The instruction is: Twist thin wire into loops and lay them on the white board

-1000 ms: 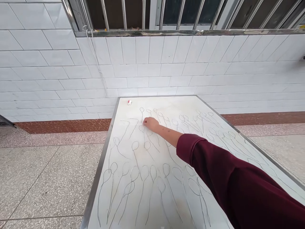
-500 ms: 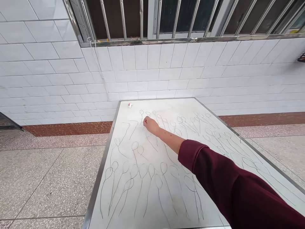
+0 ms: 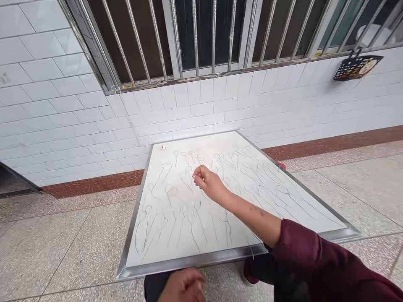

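Observation:
Many thin wires with a loop at one end (image 3: 169, 188) lie in rows on a white table (image 3: 185, 260) with a metal edge. Above its middle-left part, my right hand (image 3: 209, 182) is raised with thumb and fingertips pinched together. Anything in that pinch is too small to make out. My left hand (image 3: 185, 287) is low in the view, just in front of the table's near edge. Motion smears its fingers, and no object shows in it.
A small red and white item (image 3: 163, 147) sits at the table's far left corner. The table stands against a tiled wall (image 3: 189, 109) below a barred window (image 3: 214, 37). A dotted bag (image 3: 357, 67) hangs at right. Something pink (image 3: 281, 165) is beyond the right edge.
My right hand has drawn back from the far rows, still pinched. My left hand has come into view at the bottom. The camera view has shifted, showing the table's near edge and the bag.

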Motion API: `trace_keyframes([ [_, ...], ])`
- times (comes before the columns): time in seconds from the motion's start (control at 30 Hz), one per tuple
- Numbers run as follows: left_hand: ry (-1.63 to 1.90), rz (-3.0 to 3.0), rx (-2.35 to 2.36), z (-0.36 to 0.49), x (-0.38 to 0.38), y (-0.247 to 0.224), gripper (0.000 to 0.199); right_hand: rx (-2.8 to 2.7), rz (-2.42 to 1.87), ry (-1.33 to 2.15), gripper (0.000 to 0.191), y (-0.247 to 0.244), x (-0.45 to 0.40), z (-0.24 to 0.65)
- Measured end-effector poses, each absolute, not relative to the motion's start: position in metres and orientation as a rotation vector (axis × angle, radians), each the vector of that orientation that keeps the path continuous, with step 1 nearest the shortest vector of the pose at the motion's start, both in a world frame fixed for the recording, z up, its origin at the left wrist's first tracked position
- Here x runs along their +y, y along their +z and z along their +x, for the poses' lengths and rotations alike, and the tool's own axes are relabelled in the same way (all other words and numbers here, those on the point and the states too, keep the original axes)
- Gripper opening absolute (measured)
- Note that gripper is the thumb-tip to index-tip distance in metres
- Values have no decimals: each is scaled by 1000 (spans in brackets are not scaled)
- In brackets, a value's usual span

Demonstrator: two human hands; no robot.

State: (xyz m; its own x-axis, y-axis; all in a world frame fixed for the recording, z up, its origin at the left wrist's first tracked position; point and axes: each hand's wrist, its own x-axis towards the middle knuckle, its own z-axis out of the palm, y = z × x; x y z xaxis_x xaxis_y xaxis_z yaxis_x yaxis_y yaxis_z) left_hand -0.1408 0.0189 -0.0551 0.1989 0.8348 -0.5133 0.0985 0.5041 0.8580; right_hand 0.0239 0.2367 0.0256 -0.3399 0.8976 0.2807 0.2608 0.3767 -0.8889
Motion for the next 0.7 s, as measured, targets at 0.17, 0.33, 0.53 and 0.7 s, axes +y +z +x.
trace_keyframes([
  [0.17, 1444, 981, 1527, -129, 29, 13, 48, -1782, -903, 1107, 6, 31, 156, 48],
  [0.33, 1486, 1018, 1377, -80, 22, 34, 45, -1758, -859, 1103, 5, 31, 106, 64],
  [0.53, 1553, 900, 1230, -50, -1, 27, 35, -1556, -710, 1360, 8, 33, 72, 81],
  [0.7, 1578, 904, 1186, -44, -14, 35, 33, -1421, -579, 1588, 19, 35, 59, 91],
])
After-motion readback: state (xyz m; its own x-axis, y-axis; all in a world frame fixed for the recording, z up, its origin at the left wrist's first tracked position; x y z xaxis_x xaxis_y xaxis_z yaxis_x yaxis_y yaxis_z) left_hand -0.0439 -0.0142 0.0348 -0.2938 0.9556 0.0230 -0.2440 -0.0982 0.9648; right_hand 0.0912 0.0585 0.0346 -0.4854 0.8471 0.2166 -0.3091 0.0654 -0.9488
